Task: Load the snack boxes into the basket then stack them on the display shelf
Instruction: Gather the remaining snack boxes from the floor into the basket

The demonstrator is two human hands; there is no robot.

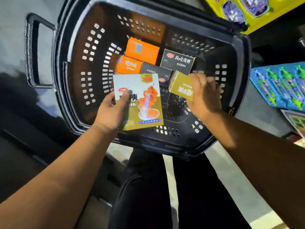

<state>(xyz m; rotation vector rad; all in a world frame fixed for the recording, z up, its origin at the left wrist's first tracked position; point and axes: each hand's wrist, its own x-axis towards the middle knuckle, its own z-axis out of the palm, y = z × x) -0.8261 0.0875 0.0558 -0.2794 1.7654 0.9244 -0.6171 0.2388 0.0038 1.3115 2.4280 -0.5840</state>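
Note:
A black plastic basket (234, 52) with slotted walls fills the upper view. Inside lie two orange snack boxes (142, 50) (128, 66) and two black snack boxes (179, 61) (155, 71). My left hand (112, 109) grips a white-and-gold snack box (145, 100) by its left edge, face up, over the basket's near side. My right hand (204, 93) holds a second gold snack box (181, 85), tilted with an end toward me, above the black boxes. Motion blur softens the right hand's fingers.
The basket's handle (31, 50) sticks out at the left. Shelves on the right carry a yellow tray of packets (247, 12) and a blue tray of green toys (280, 86). My dark-trousered legs (165, 187) stand below the basket on a grey floor.

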